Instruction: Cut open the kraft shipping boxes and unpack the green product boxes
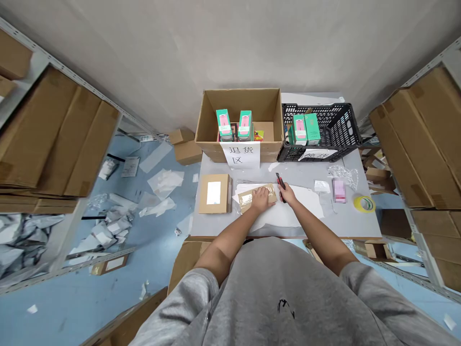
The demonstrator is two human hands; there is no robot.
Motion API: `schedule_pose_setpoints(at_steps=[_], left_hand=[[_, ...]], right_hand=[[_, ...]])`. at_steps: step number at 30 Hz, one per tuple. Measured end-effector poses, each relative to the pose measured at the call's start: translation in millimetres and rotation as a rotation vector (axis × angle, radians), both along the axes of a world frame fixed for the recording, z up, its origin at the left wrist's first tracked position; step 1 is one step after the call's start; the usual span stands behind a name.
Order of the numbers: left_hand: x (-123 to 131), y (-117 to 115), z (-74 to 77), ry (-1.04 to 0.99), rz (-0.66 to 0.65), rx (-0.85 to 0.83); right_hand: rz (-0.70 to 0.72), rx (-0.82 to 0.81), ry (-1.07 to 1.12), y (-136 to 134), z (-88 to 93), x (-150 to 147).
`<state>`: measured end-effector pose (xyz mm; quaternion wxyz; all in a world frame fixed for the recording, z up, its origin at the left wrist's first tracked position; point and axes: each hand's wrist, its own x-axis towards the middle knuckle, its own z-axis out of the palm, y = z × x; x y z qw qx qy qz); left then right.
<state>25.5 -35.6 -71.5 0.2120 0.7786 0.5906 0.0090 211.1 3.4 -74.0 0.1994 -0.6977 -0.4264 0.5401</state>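
Observation:
My left hand lies flat with fingers spread on a small taped cardboard parcel in the middle of the grey table. My right hand is closed round a red and black box cutter, whose tip sits at the parcel's right end. White wrapping paper lies under the parcel and both hands.
A second cardboard parcel with a white label lies to the left. At the back stand an open carton and a black crate, both holding green boxes. A yellow tape roll sits at right. Shelves of cartons flank the table.

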Motion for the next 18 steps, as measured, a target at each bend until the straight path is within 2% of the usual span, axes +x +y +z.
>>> schedule_pose_setpoints(at_steps=[3, 7, 18], left_hand=[[-2, 4, 3.2, -0.02, -0.009, 0.005], [-3, 2, 5.3, -0.022, -0.018, 0.019], [-1, -12, 1.3, -0.014, -0.049, 0.012]], right_hand=[[0.079, 0.072, 0.088, -30, 11.7, 19], [0.182, 0.022, 0.087, -61, 20.9, 31], [0.171, -0.014, -0.006, -81, 19.4, 29]])
